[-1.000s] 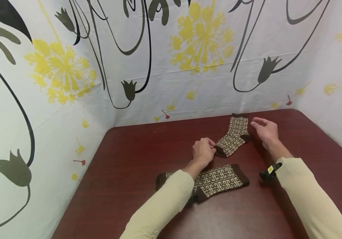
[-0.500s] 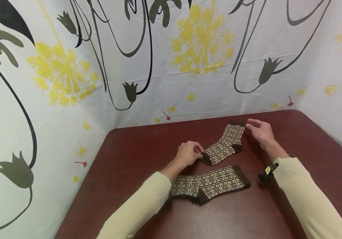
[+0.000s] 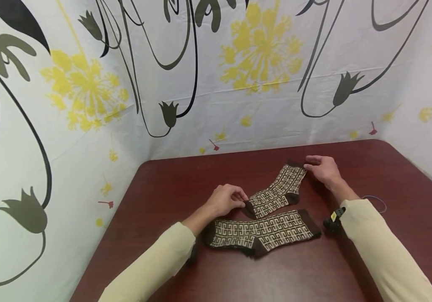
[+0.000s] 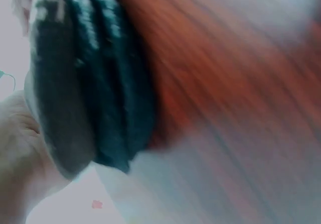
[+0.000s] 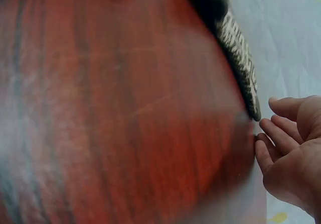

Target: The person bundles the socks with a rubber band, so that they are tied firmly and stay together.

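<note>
Two brown socks with a cream key pattern lie flat in the head view. My left hand [image 3: 225,200] pinches the dark toe of the far sock [image 3: 274,193] between thumb and fingers. At that sock's cuff is my right hand [image 3: 323,171], its fingers loosely extended and the fingertips right at the cuff's edge. The right wrist view shows the thumb and fingers apart beside the cuff [image 5: 246,68]. Closer to me lies the near sock [image 3: 261,233], heel toward me and cuff to the right. Its dark layered edge [image 4: 65,93] fills the left of the left wrist view.
The socks lie on a dark red wood-grain table [image 3: 170,188] with rounded far corners. White cloth walls [image 3: 208,84] printed with flowers stand behind it and at both sides. A thin cord loop [image 3: 379,203] shows by the right sleeve.
The far sock has come toward me and leftward, its toe now right at the near sock. My left hand moved left and closer with it; the right hand followed the cuff slightly left.
</note>
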The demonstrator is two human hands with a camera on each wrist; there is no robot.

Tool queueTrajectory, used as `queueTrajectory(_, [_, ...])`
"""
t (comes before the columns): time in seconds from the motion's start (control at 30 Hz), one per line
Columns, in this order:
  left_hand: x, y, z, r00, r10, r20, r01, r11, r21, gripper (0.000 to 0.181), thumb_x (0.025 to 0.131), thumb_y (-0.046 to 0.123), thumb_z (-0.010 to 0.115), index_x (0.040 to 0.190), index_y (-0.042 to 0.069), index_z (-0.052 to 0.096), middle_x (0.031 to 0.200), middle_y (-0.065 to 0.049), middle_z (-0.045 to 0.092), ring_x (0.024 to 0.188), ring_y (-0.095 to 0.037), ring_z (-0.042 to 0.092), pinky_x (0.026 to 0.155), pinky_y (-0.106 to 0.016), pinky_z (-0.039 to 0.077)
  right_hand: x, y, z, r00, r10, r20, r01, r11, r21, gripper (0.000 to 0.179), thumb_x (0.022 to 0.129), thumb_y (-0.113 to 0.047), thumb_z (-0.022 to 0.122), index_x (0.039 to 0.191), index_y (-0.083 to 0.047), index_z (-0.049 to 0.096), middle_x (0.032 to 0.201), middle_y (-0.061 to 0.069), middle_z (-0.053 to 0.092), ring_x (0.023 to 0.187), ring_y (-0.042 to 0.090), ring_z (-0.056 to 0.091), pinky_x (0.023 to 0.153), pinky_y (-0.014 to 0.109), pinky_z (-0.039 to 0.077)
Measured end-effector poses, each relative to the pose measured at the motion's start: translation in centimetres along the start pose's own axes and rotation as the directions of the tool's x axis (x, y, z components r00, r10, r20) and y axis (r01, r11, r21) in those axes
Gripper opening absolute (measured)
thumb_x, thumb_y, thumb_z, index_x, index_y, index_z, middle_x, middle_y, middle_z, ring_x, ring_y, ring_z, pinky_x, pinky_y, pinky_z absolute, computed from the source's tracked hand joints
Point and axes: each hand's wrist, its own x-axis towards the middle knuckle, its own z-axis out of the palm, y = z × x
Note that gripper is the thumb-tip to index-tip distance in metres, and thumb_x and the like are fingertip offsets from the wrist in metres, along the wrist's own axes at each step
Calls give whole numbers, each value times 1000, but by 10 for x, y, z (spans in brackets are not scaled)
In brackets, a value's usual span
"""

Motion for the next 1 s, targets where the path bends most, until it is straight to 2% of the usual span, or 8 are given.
queueTrajectory(0.13, [-3, -8, -1, 1000, 23, -3, -23, 999, -48, 9, 93, 13, 85, 100, 19, 82, 88, 12, 76, 82, -2, 70, 84, -26, 56, -1, 3, 0, 999, -52, -12, 50, 989, -138, 43, 104, -11, 66, 142, 7, 60, 145, 37, 54, 142, 56, 39, 111, 69, 36])
queueTrajectory(0.23, [-5, -12, -1, 999, 37, -13, -38, 996, -79, 10, 93, 13, 85, 101, 18, 83, 89, 11, 77, 83, -3, 71, 84, -26, 56, -3, 1, 1, 995, -91, -33, 82, 976, -201, 38, 101, -10, 70, 136, 5, 67, 141, 36, 57, 140, 57, 39, 111, 71, 34])
queueTrajectory(0.5, [-8, -20, 0, 998, 52, -40, -57, 991, -123, 8, 94, 13, 84, 100, 18, 83, 91, 9, 78, 84, -5, 72, 82, -26, 57, -4, -2, 8, 985, -136, -110, 107, 967, -231, 21, 98, -10, 75, 114, 3, 80, 121, 29, 72, 130, 52, 53, 109, 67, 39])
queueTrajectory(0.67, [-7, -20, 2, 998, 36, -47, -41, 993, -109, 8, 94, 14, 84, 100, 19, 83, 91, 9, 77, 84, -5, 72, 82, -26, 57, -2, 0, 7, 975, -183, -123, 143, 949, -280, 13, 95, -10, 77, 101, 1, 82, 102, 23, 78, 112, 49, 64, 100, 64, 46])
queueTrajectory(0.83, [-10, -18, 0, 998, 25, -49, -31, 994, -106, 9, 94, 13, 84, 100, 19, 82, 92, 8, 77, 84, -5, 72, 84, -28, 57, -4, 0, 3, 975, -202, -96, 163, 936, -312, 13, 95, -12, 77, 97, 0, 82, 91, 16, 79, 97, 44, 68, 90, 62, 49])
queueTrajectory(0.93, [-12, -17, -1, 998, 19, -54, -25, 993, -117, 10, 95, 12, 83, 101, 19, 81, 93, 8, 77, 84, -5, 72, 84, -29, 57, -8, -3, 0, 978, -190, -89, 157, 945, -287, 13, 95, -12, 77, 98, 0, 81, 91, 15, 79, 93, 41, 68, 87, 58, 50])
queueTrajectory(1.0, [-14, -16, -2, 998, 10, -62, -18, 992, -128, 10, 95, 11, 82, 101, 19, 81, 93, 7, 77, 83, -5, 73, 84, -29, 57, -11, -5, -2, 984, -163, -76, 141, 962, -235, 14, 96, -11, 76, 101, 1, 80, 91, 16, 78, 87, 36, 69, 80, 52, 53])
